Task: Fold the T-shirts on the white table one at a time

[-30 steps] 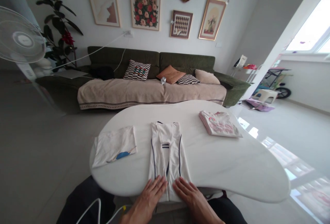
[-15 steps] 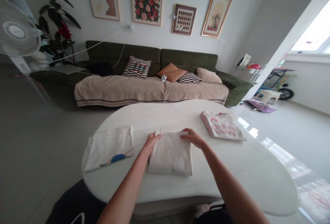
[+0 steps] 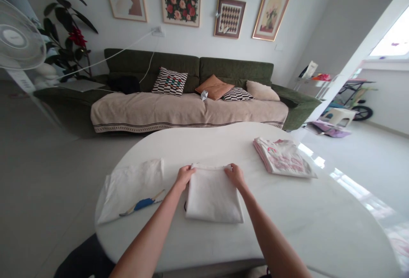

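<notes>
A white garment (image 3: pixel 214 197), folded into a rough square, lies flat on the table in front of me. My left hand (image 3: pixel 184 176) grips its far left corner, thumb on top and fingers partly hidden underneath. At the far right corner my right hand (image 3: pixel 235 175) pinches the cloth edge. To the left of it rests a second white garment (image 3: pixel 136 184) with a blue printed figure, spread loosely. Over on the right sits a folded stack of white and pink clothes (image 3: pixel 283 157), which neither hand touches.
The white rounded table (image 3: pixel 287 209) fills the foreground. Behind it stands a long green sofa (image 3: pixel 234 68) with a beige cover (image 3: pixel 188 111) and several cushions. A white fan (image 3: pixel 19 39) is at the left, and a small white stool (image 3: pixel 339 116) on the floor at the right.
My right hand has shifted from above the far edge onto the far right corner. The view has moved slightly, and the folded garment appears a little flatter and wider.
</notes>
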The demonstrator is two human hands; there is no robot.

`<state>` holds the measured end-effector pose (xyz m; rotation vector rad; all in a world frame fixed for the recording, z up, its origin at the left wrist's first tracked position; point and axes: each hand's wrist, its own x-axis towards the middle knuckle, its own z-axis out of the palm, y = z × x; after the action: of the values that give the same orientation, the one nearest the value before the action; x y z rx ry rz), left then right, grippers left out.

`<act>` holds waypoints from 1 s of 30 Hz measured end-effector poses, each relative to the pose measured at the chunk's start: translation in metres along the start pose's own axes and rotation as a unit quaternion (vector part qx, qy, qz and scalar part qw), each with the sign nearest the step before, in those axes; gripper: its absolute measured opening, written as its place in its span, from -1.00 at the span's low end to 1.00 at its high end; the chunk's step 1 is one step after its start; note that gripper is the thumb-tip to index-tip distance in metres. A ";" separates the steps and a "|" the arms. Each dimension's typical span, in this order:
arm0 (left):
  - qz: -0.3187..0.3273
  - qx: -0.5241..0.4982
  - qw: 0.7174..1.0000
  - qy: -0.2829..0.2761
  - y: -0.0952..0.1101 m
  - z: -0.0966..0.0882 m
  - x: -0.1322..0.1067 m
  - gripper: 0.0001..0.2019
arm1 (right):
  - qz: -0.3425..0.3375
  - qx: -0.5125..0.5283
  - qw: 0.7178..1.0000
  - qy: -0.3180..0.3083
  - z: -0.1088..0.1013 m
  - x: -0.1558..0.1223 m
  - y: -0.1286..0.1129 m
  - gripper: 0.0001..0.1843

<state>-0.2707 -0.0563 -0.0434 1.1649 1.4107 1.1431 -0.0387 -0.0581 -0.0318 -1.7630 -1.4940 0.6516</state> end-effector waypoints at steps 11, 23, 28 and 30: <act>0.272 0.328 0.905 0.021 0.003 0.013 -0.042 -0.47 | -0.158 -0.270 0.950 0.002 0.023 -0.050 -0.011 -0.45; 0.208 0.397 0.894 -0.016 -0.003 0.000 -0.072 -0.44 | -0.094 -0.339 0.932 -0.083 0.029 -0.070 -0.030 -0.34; 0.142 0.252 0.957 0.016 -0.015 -0.020 -0.123 -0.60 | -0.098 -0.341 0.931 -0.079 0.038 -0.087 -0.029 -0.39; 0.109 0.231 0.967 0.008 -0.012 -0.021 -0.135 -0.63 | -0.096 -0.348 0.929 -0.081 0.038 -0.088 -0.030 -0.38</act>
<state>-0.2798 -0.1929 -0.0397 1.6748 1.6438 0.9971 -0.1033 -0.1348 -0.0380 -2.0575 -2.1656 0.1625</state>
